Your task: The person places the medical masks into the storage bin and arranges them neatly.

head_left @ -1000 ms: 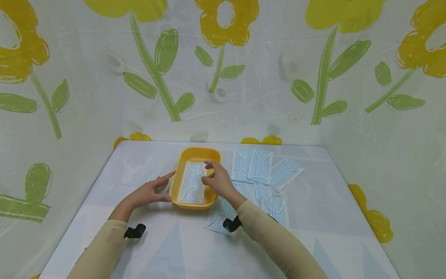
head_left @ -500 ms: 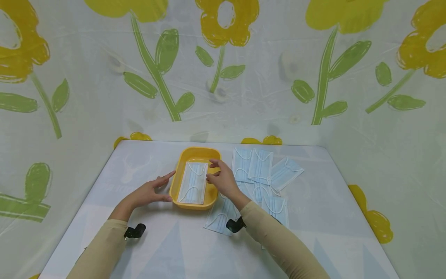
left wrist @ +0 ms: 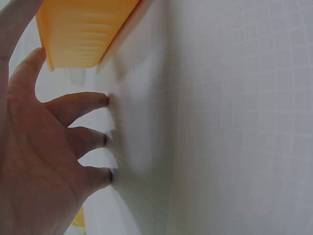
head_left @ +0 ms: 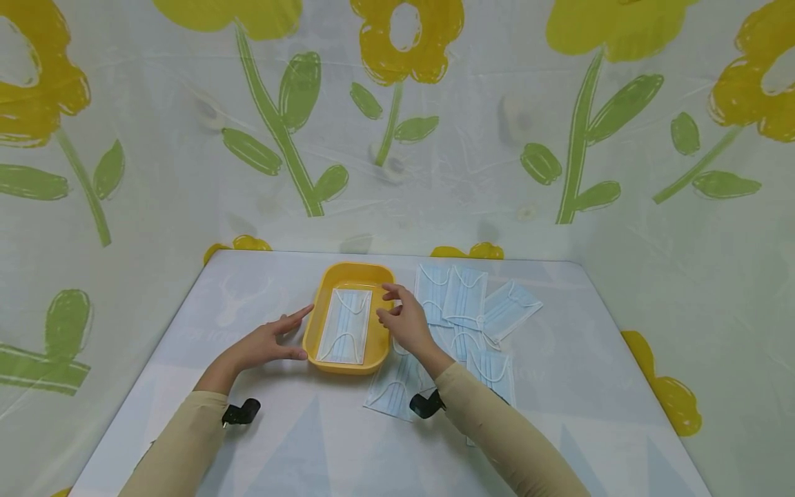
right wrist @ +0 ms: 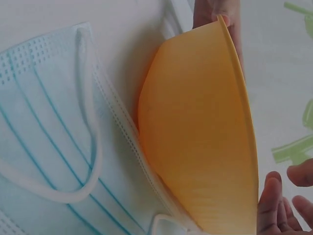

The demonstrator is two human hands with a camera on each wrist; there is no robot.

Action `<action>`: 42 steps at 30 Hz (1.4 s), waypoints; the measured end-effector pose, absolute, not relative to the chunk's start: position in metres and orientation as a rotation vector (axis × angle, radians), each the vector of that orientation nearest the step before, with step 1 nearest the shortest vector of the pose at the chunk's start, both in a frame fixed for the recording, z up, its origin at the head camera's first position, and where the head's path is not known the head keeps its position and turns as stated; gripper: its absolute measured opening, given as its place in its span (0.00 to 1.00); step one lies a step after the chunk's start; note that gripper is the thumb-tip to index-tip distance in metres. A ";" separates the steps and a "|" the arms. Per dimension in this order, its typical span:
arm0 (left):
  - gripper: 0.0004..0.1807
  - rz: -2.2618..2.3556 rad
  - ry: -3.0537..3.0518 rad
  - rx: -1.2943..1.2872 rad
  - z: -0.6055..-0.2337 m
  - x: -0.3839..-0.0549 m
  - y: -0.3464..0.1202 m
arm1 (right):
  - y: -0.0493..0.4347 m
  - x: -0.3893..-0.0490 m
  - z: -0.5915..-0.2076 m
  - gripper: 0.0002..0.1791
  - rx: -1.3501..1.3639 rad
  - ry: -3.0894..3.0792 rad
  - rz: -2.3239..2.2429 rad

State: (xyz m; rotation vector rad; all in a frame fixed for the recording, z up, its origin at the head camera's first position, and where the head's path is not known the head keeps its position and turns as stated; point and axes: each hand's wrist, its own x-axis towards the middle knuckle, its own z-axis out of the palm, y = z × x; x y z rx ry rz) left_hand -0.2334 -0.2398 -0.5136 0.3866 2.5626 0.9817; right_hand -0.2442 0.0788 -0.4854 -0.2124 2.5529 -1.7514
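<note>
A yellow tray (head_left: 377,342) stands on the table with one pleated blue face mask (head_left: 344,326) lying flat in it. My left hand (head_left: 266,339) is at the tray's left side, fingers spread. In the left wrist view a fingertip of that hand touches the tray's rim (left wrist: 44,36), while several fingertips rest on the table. Over the tray's right edge hovers my right hand (head_left: 408,323), fingers loosely bent and holding nothing. Beside the tray on the right lies an overlapping group of face masks (head_left: 464,293), partly hidden by the right arm.
More of the loose masks, such as the face mask (head_left: 393,393) near the tray's front right corner, lie flat on the white table (head_left: 577,345). A flower-printed curtain (head_left: 466,152) surrounds the table at the back and sides.
My right hand has drawn back to the right, from over the mask in the tray to the tray's right edge. The left hand, tray and masks stay put.
</note>
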 end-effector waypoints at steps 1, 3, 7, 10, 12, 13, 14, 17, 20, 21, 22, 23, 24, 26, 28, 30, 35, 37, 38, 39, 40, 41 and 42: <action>0.58 0.983 2.563 0.389 -0.514 -0.233 -0.240 | 0.080 -0.244 -0.486 0.29 -0.213 2.559 -1.750; 0.58 0.982 2.564 0.390 -0.514 -0.233 -0.240 | 0.082 -0.242 -0.487 0.29 -0.201 2.565 -1.745; 0.59 0.977 2.564 0.384 -0.514 -0.233 -0.239 | 0.088 -0.240 -0.489 0.29 -0.186 2.567 -1.739; 0.59 0.973 2.568 0.386 -0.514 -0.234 -0.240 | 0.092 -0.239 -0.490 0.29 -0.190 2.568 -1.747; 0.59 0.971 2.571 0.390 -0.515 -0.234 -0.240 | 0.094 -0.238 -0.491 0.29 -0.184 2.575 -1.750; 0.59 0.971 2.570 0.391 -0.515 -0.234 -0.240 | 0.095 -0.238 -0.491 0.29 -0.178 2.578 -1.752; 0.59 0.972 2.569 0.392 -0.515 -0.234 -0.240 | 0.095 -0.237 -0.491 0.29 -0.170 2.582 -1.750; 0.59 0.972 2.568 0.389 -0.515 -0.234 -0.240 | 0.098 -0.236 -0.493 0.29 -0.146 2.582 -1.747; 0.59 0.970 2.567 0.384 -0.514 -0.233 -0.240 | 0.101 -0.235 -0.494 0.29 -0.126 2.584 -1.740; 0.59 0.969 2.566 0.381 -0.514 -0.233 -0.240 | 0.102 -0.234 -0.495 0.29 -0.122 2.584 -1.738; 0.59 0.970 2.565 0.378 -0.514 -0.233 -0.239 | 0.103 -0.234 -0.495 0.29 -0.118 2.586 -1.734; 0.59 0.970 2.564 0.374 -0.514 -0.233 -0.239 | 0.104 -0.233 -0.496 0.29 -0.117 2.588 -1.732; 0.59 0.970 2.563 0.369 -0.514 -0.233 -0.239 | 0.105 -0.233 -0.496 0.29 -0.116 2.592 -1.730; 0.59 0.967 2.562 0.361 -0.514 -0.233 -0.239 | 0.108 -0.233 -0.497 0.29 -0.119 2.596 -1.735; 0.59 0.966 2.563 0.358 -0.514 -0.234 -0.239 | 0.110 -0.233 -0.498 0.29 -0.115 2.598 -1.740; 0.59 0.965 2.564 0.357 -0.515 -0.234 -0.238 | 0.112 -0.233 -0.498 0.30 -0.105 2.602 -1.738; 0.59 0.967 2.561 0.361 -0.514 -0.234 -0.238 | 0.117 -0.230 -0.501 0.31 -0.068 2.622 -1.689; 0.59 0.970 2.560 0.362 -0.514 -0.234 -0.239 | 0.120 -0.229 -0.503 0.31 -0.064 2.635 -1.683; 0.59 0.970 2.559 0.364 -0.514 -0.234 -0.238 | 0.121 -0.228 -0.504 0.31 -0.064 2.638 -1.686; 0.58 0.971 2.559 0.363 -0.514 -0.234 -0.238 | 0.123 -0.227 -0.504 0.31 -0.071 2.638 -1.696; 0.58 0.969 2.559 0.364 -0.514 -0.234 -0.239 | 0.124 -0.227 -0.505 0.31 -0.079 2.638 -1.705; 0.58 0.969 2.559 0.363 -0.514 -0.234 -0.239 | 0.126 -0.226 -0.505 0.31 -0.089 2.636 -1.716; 0.59 0.969 2.559 0.361 -0.513 -0.234 -0.239 | 0.127 -0.225 -0.506 0.31 -0.092 2.632 -1.722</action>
